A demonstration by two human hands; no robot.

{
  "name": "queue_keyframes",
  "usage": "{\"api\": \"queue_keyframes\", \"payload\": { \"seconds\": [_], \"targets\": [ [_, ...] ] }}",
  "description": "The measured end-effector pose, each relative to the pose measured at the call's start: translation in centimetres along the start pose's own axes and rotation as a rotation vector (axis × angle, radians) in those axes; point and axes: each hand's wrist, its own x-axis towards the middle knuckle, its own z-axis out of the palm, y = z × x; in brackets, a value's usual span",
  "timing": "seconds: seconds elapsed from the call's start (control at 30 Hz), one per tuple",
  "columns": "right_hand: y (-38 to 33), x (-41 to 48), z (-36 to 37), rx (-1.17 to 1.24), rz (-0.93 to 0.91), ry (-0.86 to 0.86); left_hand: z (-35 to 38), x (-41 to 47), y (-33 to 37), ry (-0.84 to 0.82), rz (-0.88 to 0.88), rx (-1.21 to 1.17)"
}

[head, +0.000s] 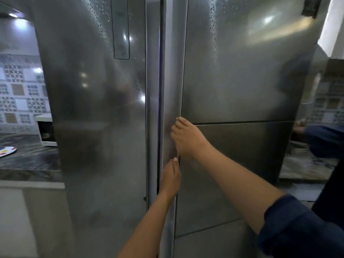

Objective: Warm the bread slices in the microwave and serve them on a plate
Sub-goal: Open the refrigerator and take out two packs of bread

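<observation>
Both hands on the fridge (pixel 242 71) door handle (pixel 172 90), left hand (pixel 170 178) below, right hand (pixel 188 140) above, fingers curled round its edge; bread not in view, presumably inside; plate (pixel 7 151) and microwave (pixel 45 130) wait far left on tabletop (pixel 28 161); risk: grip slips off smooth steel w/ a hard pull.

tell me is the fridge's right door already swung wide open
No, the right door sits shut beside the left door, with both hands, left hand and right hand, on its handle edge.
</observation>
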Motion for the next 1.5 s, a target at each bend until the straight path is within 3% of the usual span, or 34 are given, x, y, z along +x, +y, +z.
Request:
{"api": "queue_keyframes", "payload": {
  "seconds": [0.13, 0.23, 0.3, 0.47, 0.57, 0.67, 0.87, 1.17, 1.5],
  "targets": [
    [0.9, -5.4, -2.1, 0.074, -0.021, 0.030, -0.9, -5.0, 2.3, 0.111, 0.163, 0.166],
    [1.4, -10.0, -3.3, 0.155, -0.012, 0.068, -1.9, -7.6, 4.8, 0.302, 0.248, 0.172],
    [1.8, -13.4, -4.3, 0.256, 0.014, 0.131, -2.1, -8.6, 6.5, 0.342, 0.257, 0.127],
    [3.9, -19.9, -6.4, 0.301, 0.082, 0.474, -1.0, -10.5, 10.2, 0.129, 0.049, -0.083],
    [5.3, -21.4, -7.8, 0.222, 0.094, 0.595, 0.8, -10.9, 12.1, 0.085, -0.017, -0.145],
    [6.1, -22.0, -8.8, 0.148, 0.151, 0.528, 2.4, -11.1, 14.6, 0.091, -0.035, -0.191],
    [6.8, -24.0, -7.9, 0.113, 0.437, 0.364, 5.0, -10.1, 17.1, 0.157, 0.015, -0.309],
    [9.3, -27.5, -6.1, 0.148, 0.664, 0.402, 8.8, -10.1, 22.9, -0.225, 0.131, -0.480],
    [12.4, -34.2, -1.2, 0.038, 1.014, 0.426, 16.9, -8.3, 23.8, -0.382, 0.466, -0.141]
  ]
}}
